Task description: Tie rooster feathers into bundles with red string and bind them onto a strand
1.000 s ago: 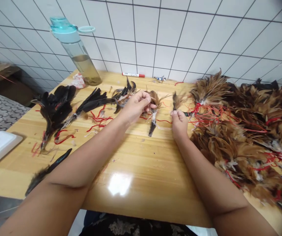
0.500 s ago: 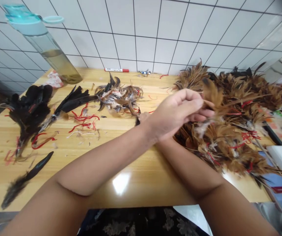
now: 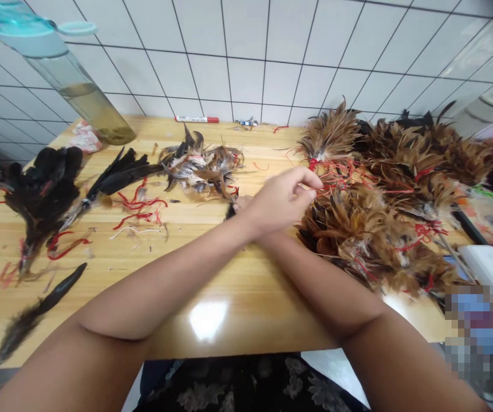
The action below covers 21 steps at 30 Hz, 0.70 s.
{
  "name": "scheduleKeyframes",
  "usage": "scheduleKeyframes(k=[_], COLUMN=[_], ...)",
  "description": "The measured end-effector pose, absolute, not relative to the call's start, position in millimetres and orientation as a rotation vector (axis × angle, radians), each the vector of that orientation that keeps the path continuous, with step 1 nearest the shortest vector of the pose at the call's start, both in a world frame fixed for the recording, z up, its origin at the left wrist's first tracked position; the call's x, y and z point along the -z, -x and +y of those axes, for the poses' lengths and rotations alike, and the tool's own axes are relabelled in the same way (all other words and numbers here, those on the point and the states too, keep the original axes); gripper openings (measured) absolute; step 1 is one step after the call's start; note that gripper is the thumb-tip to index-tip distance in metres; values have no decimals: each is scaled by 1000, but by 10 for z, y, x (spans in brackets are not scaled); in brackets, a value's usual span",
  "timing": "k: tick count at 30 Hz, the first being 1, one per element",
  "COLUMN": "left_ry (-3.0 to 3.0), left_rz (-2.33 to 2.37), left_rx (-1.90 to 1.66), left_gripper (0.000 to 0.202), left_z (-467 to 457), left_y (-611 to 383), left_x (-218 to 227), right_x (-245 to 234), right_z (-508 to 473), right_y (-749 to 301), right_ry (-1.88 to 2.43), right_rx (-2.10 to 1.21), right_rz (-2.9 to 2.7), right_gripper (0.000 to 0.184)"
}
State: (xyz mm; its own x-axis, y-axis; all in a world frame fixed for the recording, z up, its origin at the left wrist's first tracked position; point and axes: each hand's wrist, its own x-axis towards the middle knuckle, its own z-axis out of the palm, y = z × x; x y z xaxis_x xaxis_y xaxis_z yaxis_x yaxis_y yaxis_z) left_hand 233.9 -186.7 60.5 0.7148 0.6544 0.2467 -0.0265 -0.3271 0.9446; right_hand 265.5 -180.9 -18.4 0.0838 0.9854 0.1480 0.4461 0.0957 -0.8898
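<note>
My left hand [image 3: 283,199] reaches across the wooden table [image 3: 229,274] to the edge of a big heap of brown feather bundles [image 3: 379,217] tied with red thread. Its fingers are loosely curled and apart with nothing in them, the fingertips close to the red threads [image 3: 336,171]. My right forearm passes under the left wrist. Only a sliver of my right hand [image 3: 243,201] shows, and its fingers are hidden. A dark feather tip [image 3: 229,212] pokes out beside it. A small heap of mixed feathers [image 3: 203,166] lies just beyond.
Black feather bundles [image 3: 44,189] and loose red threads [image 3: 138,206] lie at the left. A single black feather [image 3: 35,312] rests near the front edge. A clear bottle [image 3: 78,86], a red marker [image 3: 197,119] and a tiled wall stand at the back. A white box [image 3: 486,263] sits at the right.
My left hand carried a brown feather tuft rightward to the big heap and let it go; it has since drawn back a little and lowered. The view swung to the right.
</note>
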Motion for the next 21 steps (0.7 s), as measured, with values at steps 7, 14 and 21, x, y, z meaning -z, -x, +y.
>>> scheduleKeyframes(k=[7, 14, 21], left_ry=[-1858, -2346, -2511], left_rz=[878, 923, 958], left_rx=[-1311, -882, -506], left_gripper=[12, 6, 13], left_z=[-1135, -694, -756], left_y=[-1449, -1169, -1224], left_x=[-730, -194, -36], right_x=[303, 301, 268], right_z=[-1755, -1644, -1741], right_y=[-2926, -3123, -3034], right_ry=[1599, 1249, 1332], right_rx=[-654, -925, -837], right_rz=[-1448, -901, -934], right_gripper=[22, 36, 41])
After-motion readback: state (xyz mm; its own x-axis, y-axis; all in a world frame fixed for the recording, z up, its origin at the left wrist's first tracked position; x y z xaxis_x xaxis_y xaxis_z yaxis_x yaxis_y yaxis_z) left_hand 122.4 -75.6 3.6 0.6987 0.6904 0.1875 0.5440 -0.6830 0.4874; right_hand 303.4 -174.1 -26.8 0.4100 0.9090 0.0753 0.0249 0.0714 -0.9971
